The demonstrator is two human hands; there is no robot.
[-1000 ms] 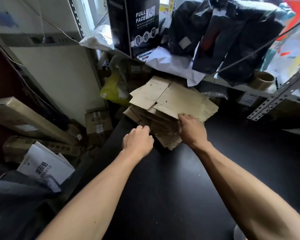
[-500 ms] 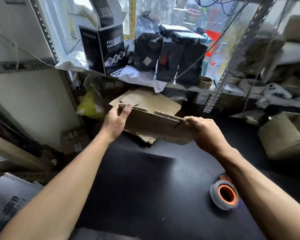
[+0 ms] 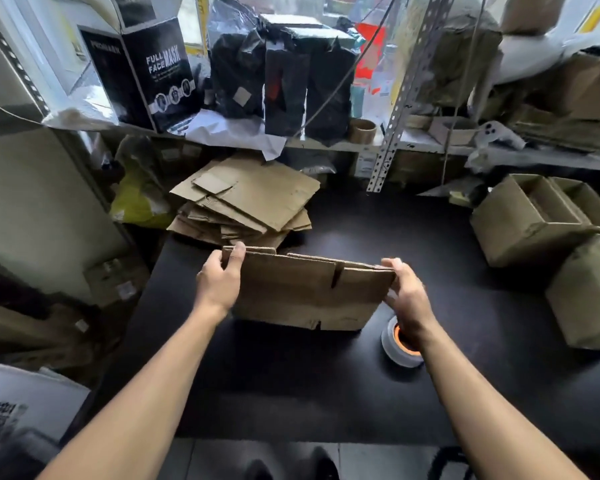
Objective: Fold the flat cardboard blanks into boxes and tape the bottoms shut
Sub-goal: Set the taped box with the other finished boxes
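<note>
Near right, a grey tape roll with an orange core (image 3: 400, 344) lies on the black tabletop (image 3: 291, 382). Above the table's middle, the left hand (image 3: 219, 284) and right hand (image 3: 407, 296) pinch opposite ends of a flat brown cardboard blank (image 3: 305, 292), thumbs on its near face. Farther left lies a stack of flat cardboard blanks (image 3: 246, 202).

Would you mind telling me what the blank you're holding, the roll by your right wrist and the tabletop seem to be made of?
The blank, held by the left hand and right hand, looks like brown corrugated cardboard, matte, with cut flap slots. The roll appears to be whitish plastic tape on an orange core. The tabletop is smooth matte black, perhaps laminate; the material is unclear.
</note>
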